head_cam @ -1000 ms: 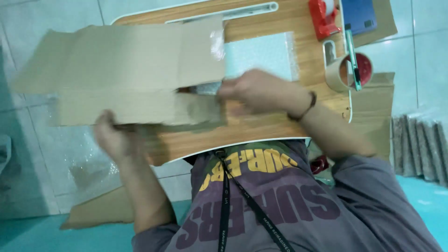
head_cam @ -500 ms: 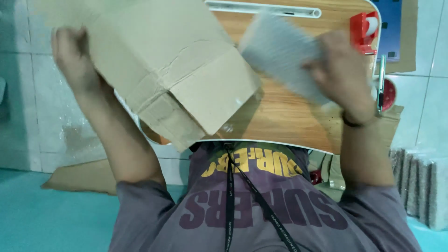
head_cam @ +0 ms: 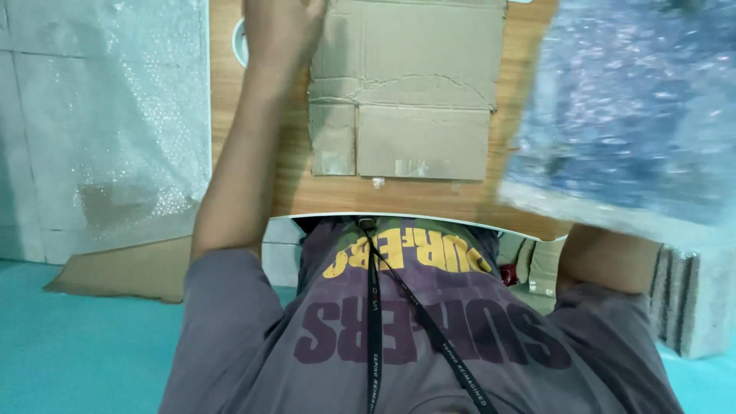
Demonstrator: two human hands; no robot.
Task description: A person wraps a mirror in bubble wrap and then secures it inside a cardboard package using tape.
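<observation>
A flattened brown cardboard box point(head_cam: 406, 92) lies on the wooden table point(head_cam: 261, 153), flaps toward me, with a strip of clear tape on one flap. My left hand point(head_cam: 280, 27) rests at the box's upper left corner, fingers curled over its edge at the top of the frame. A bubble-wrapped flat packet point(head_cam: 629, 115) fills the upper right, held up close to the camera and blurred. My right forearm point(head_cam: 606, 261) rises behind it. The packet hides my right hand.
A sheet of bubble wrap point(head_cam: 107, 115) covers the tiled floor at left, with a cardboard sheet point(head_cam: 115, 268) below it. A stack of grey wrapped pads point(head_cam: 690, 307) stands at right. A white round rim point(head_cam: 239, 42) shows at the table's left edge.
The cardboard box came down from the air and now lies flat on the table. My right hand raised the bubble-wrapped packet up toward the camera.
</observation>
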